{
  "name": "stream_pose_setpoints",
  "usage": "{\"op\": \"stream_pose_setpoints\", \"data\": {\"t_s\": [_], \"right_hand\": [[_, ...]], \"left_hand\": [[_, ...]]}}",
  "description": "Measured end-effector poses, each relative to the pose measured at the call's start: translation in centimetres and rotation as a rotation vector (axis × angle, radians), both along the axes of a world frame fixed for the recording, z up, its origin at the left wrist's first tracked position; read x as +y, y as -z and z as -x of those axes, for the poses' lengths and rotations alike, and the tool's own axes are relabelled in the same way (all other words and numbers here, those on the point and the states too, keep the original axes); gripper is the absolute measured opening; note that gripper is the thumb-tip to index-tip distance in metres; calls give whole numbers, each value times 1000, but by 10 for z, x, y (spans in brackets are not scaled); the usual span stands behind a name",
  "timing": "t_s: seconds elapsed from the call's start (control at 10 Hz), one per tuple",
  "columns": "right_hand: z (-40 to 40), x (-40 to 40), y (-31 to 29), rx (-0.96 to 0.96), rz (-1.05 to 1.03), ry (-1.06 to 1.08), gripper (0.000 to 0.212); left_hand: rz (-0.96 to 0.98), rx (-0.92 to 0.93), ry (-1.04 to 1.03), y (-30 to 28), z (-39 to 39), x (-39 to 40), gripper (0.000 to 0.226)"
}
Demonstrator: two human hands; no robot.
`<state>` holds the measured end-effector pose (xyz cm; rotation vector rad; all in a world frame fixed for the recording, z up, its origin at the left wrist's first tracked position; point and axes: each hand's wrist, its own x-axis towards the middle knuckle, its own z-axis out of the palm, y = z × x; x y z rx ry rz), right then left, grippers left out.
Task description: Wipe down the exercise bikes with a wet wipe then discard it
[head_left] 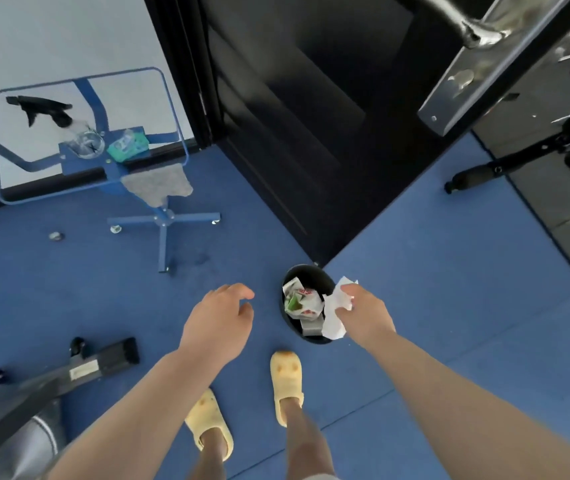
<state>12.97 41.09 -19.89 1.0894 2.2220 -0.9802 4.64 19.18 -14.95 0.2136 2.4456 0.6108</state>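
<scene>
Bare forearms, no sleeves; yellow smiley-face slippers (286, 379) on feet.

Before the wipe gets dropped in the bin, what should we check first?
1. Wipe held in the right hand: ok.
2. Wipe over the bin opening: ok, it hangs over the right rim.
3. Room in the bin: cannot tell; crumpled packaging already lies inside.
4. Left hand clear of the bin: ok, open and holding nothing.
5. Feet in yellow slippers clear of the bin: ok.
</scene>
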Motion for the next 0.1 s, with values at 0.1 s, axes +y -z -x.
{"op": "stream_pose_setpoints", "data": {"t_s": [0.1], "right_hand": [[6, 10, 12, -48, 39, -31, 45]], "left_hand": [[21, -5, -26, 7, 2, 11, 35]]}}
